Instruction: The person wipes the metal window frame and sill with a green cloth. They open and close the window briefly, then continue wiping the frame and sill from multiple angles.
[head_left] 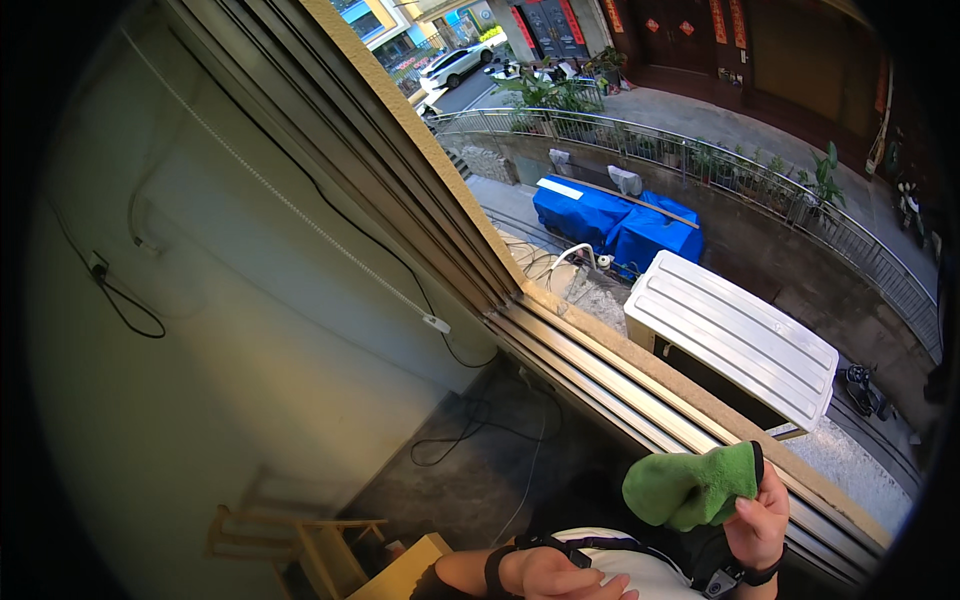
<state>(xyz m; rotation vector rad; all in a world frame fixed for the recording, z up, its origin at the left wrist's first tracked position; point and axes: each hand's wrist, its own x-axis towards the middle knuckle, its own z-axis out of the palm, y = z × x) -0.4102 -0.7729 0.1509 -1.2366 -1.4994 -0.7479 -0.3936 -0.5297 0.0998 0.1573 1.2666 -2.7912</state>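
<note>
My right hand [760, 525] pinches a green cloth [690, 485] by its dark-edged end, thumb on the near side. The cloth looks soft and fuzzy, and it bunches out to the left, over the lower part of the window track. My left hand [565, 575] is at the bottom edge, in front of my white top, with its fingers partly cut off by the frame. Those fingers look loosely stretched and apart, and I see nothing in them. Right of the cloth runs the metal window track [600, 370], with the window standing open above it.
A beaded blind cord [260, 175] and dark cables hang along the left wall, with more cable [470, 430] on the dark floor. A wooden chair [320, 550] stands lower left. Outside, below the sill, are a white air-conditioner unit [735, 330], a blue tarp [620, 225] and a railing [680, 140].
</note>
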